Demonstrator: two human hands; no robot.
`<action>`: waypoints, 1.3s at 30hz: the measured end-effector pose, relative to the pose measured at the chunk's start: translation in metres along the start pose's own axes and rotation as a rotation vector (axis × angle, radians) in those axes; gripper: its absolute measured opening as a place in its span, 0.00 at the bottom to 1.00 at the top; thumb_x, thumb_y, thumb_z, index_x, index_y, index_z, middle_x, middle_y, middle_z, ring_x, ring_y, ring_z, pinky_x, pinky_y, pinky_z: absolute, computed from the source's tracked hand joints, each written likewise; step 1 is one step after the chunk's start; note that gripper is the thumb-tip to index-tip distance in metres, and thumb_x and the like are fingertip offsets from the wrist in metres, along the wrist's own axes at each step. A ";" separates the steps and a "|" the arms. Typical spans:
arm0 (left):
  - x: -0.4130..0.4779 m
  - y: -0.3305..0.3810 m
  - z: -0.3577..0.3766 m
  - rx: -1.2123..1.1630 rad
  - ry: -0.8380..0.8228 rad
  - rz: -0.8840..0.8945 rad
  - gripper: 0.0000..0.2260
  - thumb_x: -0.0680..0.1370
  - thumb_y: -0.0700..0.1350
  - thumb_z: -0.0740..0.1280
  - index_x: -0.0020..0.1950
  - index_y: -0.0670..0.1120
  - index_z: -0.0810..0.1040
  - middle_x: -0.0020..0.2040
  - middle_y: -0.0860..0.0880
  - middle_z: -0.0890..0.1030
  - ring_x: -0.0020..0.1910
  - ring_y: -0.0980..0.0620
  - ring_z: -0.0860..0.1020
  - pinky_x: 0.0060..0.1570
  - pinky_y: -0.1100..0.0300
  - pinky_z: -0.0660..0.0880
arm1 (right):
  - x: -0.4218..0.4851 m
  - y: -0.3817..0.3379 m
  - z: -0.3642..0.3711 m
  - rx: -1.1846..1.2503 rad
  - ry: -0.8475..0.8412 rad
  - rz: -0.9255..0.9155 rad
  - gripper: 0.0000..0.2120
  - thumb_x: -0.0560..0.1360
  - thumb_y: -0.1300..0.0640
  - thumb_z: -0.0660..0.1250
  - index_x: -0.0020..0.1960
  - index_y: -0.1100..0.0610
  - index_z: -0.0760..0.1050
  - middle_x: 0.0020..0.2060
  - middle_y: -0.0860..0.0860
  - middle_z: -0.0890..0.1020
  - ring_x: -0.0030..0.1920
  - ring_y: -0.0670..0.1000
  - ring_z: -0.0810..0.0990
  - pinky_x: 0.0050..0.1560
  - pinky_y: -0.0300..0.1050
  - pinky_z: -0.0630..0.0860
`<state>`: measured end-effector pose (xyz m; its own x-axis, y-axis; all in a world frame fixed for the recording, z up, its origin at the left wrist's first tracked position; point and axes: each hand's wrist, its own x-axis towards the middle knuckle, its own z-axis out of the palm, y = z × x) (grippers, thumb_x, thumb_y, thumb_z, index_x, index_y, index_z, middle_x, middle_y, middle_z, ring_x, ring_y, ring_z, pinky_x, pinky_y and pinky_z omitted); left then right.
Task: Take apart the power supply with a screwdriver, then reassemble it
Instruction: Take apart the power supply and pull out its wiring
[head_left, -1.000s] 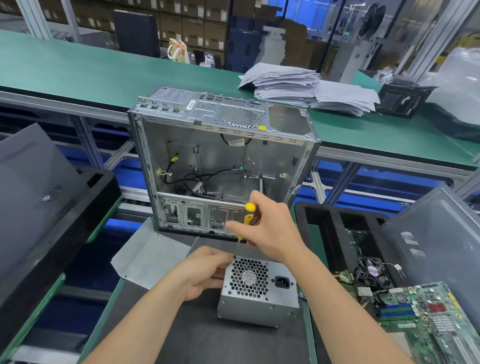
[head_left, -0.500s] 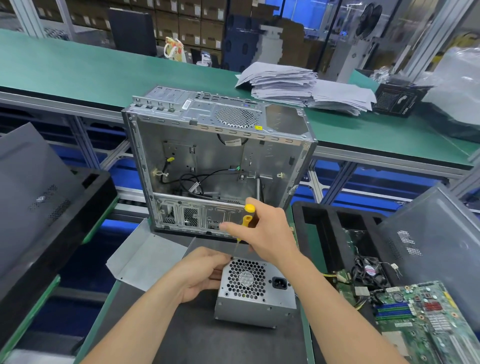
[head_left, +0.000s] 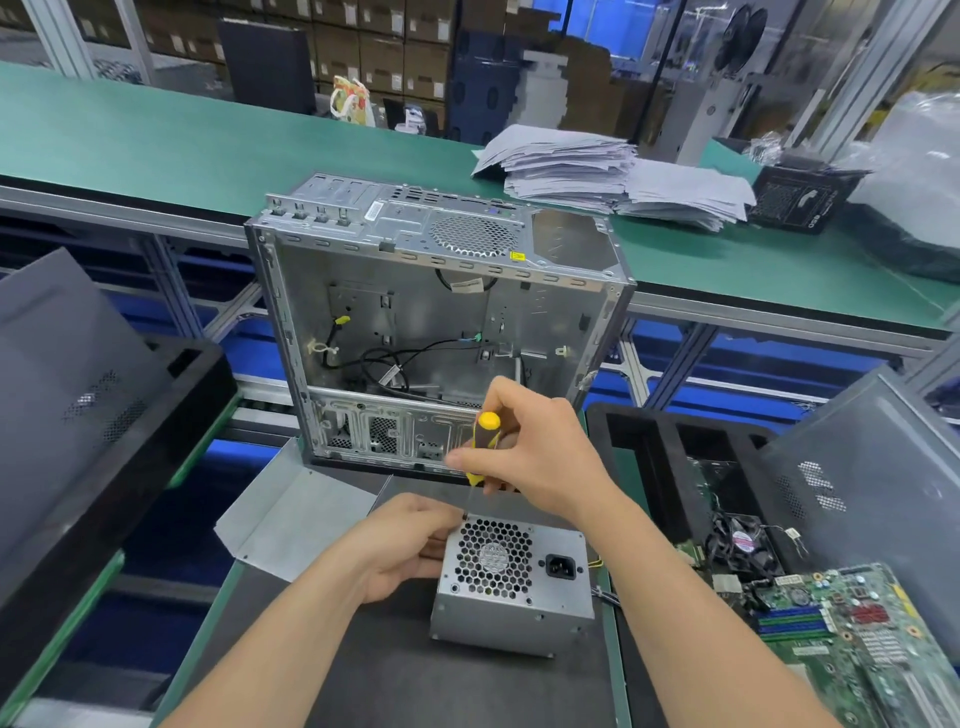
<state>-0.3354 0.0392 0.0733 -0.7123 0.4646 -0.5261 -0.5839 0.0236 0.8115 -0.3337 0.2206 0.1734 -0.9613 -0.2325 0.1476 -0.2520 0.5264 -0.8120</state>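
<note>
Disassembly is apparently being started: the unopened supply (head_left: 511, 587) is being held by the left hand (head_left: 400, 545), and the screwdriver (head_left: 483, 447) is being gripped by the right hand (head_left: 540, 457) at its corner.

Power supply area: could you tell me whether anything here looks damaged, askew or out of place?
Nothing looks damaged. The power supply sits flat, the screwdriver at its upper-left corner. Only the paper stack on the green bench is slumped and fanned out.

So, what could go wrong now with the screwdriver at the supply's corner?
The screwdriver tip sits right beside the fingers of the left hand; a slip could jab them. The supply is steadied only by that hand, so hard pressing from the right hand might tip or shift it.
</note>
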 end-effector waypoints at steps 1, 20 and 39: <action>0.000 0.000 0.000 0.006 0.004 0.000 0.10 0.83 0.39 0.65 0.49 0.41 0.87 0.51 0.38 0.87 0.46 0.46 0.85 0.52 0.50 0.83 | 0.000 0.000 0.003 -0.046 0.043 0.005 0.22 0.72 0.48 0.81 0.42 0.50 0.66 0.33 0.53 0.84 0.28 0.50 0.85 0.32 0.54 0.82; 0.005 0.001 -0.003 0.050 -0.022 -0.009 0.10 0.84 0.39 0.63 0.54 0.38 0.84 0.52 0.39 0.87 0.49 0.45 0.86 0.53 0.49 0.83 | -0.006 0.006 0.001 0.105 -0.059 -0.007 0.09 0.81 0.62 0.70 0.53 0.48 0.77 0.46 0.47 0.88 0.39 0.54 0.87 0.47 0.52 0.86; 0.006 0.005 -0.005 0.870 0.171 0.568 0.14 0.79 0.48 0.72 0.46 0.71 0.83 0.47 0.69 0.84 0.48 0.66 0.83 0.50 0.66 0.77 | -0.004 -0.003 0.000 0.079 -0.093 -0.125 0.12 0.78 0.68 0.70 0.52 0.51 0.78 0.46 0.49 0.86 0.51 0.51 0.86 0.53 0.43 0.83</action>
<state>-0.3446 0.0372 0.0735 -0.8788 0.4770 0.0147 0.2852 0.5002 0.8176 -0.3291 0.2198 0.1748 -0.9077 -0.3690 0.1998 -0.3557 0.4241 -0.8329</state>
